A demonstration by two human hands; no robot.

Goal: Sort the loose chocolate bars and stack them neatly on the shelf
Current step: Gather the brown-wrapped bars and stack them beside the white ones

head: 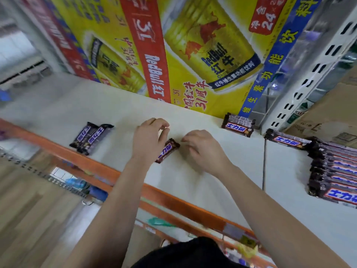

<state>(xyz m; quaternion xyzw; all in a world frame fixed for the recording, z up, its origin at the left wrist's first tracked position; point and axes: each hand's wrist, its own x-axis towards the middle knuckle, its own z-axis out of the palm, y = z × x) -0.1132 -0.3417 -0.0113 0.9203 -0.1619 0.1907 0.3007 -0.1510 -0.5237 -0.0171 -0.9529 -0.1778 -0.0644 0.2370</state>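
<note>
Head view, tilted and a little blurred, shows the person's two hands low over the white shelf, with one loose brown chocolate bar lying flat between them. The left hand covers the bar's near end. Its fingers are curled, with thumb and forefinger tips almost meeting beyond the bar. Whether they pinch anything cannot be told from here. The right hand hovers just to the other side of the bar, fingers loosely bent and apparently holding nothing.

Well out past the left hand lie two purple-wrapped bars, side by side near the shelf's orange front edge. Beyond the right hand, against the yellow drinks carton, sits a small brown stack. Further out on that side, a single bar lies at the head of a long packed row.

The main risks look like these:
- **A slide off the front.** The bar lies aslant, so a careless sweep by either hand could push it toward the orange edge and off.
- **A mixed pile.** The wrappers differ in colour, so a hurried grab could put a brown bar with the purple pair.
- **A toppled stack.** A reach toward the small stack with bent fingers might knock it over.
</note>
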